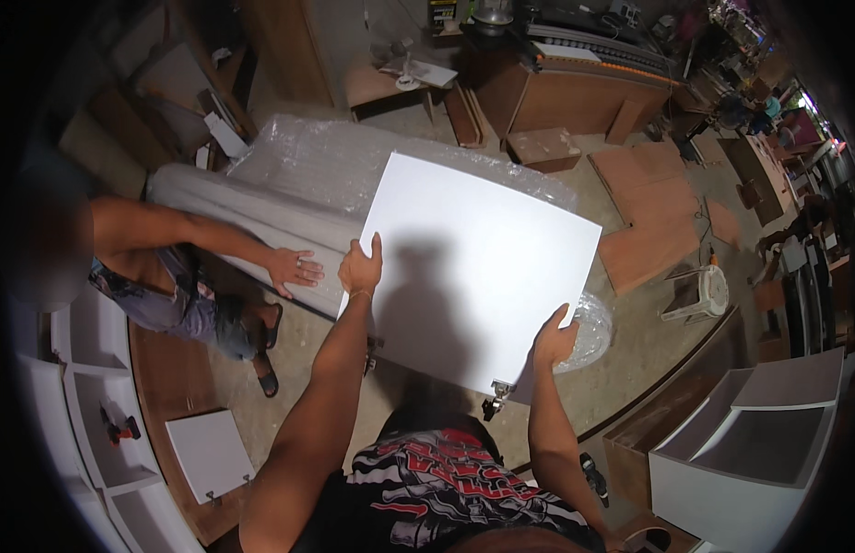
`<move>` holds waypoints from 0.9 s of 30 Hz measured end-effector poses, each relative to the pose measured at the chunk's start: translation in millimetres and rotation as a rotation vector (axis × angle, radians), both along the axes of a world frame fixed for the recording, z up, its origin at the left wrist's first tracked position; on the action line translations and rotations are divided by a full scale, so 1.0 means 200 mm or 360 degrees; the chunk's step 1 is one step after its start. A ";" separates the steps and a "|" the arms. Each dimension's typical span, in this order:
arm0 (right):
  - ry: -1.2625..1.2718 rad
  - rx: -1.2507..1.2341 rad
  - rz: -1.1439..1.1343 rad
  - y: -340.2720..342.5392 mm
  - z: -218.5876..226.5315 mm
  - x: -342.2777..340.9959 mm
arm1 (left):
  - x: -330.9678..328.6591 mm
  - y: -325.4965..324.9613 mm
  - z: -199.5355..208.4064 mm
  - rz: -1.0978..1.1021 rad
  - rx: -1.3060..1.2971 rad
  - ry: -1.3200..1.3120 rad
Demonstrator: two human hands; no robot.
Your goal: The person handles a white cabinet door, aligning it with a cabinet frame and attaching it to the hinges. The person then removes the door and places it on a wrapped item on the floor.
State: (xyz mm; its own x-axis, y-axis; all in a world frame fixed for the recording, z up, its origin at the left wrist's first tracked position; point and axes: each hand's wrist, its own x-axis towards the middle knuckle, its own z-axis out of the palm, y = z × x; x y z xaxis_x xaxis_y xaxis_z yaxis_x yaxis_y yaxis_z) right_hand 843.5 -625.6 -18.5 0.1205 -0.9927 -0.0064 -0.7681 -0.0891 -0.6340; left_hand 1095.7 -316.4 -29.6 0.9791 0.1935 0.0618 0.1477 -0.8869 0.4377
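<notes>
In the head view, a white panel (pixel 501 240) is held between left hand (pixel 361 269) and right hand (pixel 556 343), each grip closed on a side edge; it is judged stiff, moderately heavy and slick-faced, best grasped by edges away from the hinge (pixel 497 396); a drill (pixel 121 428) is contained in the white shelving unit (pixel 84 398).

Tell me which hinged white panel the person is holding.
The large white panel, held at opposite edges by the left hand and right hand. The smaller white panel lies at lower left, touched by neither.
</notes>
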 end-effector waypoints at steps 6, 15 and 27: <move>-0.0031 -0.0028 -0.0056 -0.01 -0.05 -0.02 | 0.00 -0.01 0.01 -0.0011 0.0004 0.0003; -0.0073 -0.0031 -0.0059 0.01 0.03 -0.03 | -0.02 -0.01 0.02 0.0011 -0.0001 0.0062; -0.0001 0.0049 -0.0008 -0.02 -0.02 -0.06 | -0.01 -0.03 0.00 0.0002 -0.0024 0.0034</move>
State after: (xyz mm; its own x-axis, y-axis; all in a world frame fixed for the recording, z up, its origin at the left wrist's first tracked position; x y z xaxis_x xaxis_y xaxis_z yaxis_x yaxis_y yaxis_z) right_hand 832.1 -630.1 -21.7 0.1158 -0.9926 -0.0369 -0.7680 -0.0659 -0.6371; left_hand 1094.0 -322.0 -28.8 0.9800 0.1953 0.0377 0.1582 -0.8801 0.4476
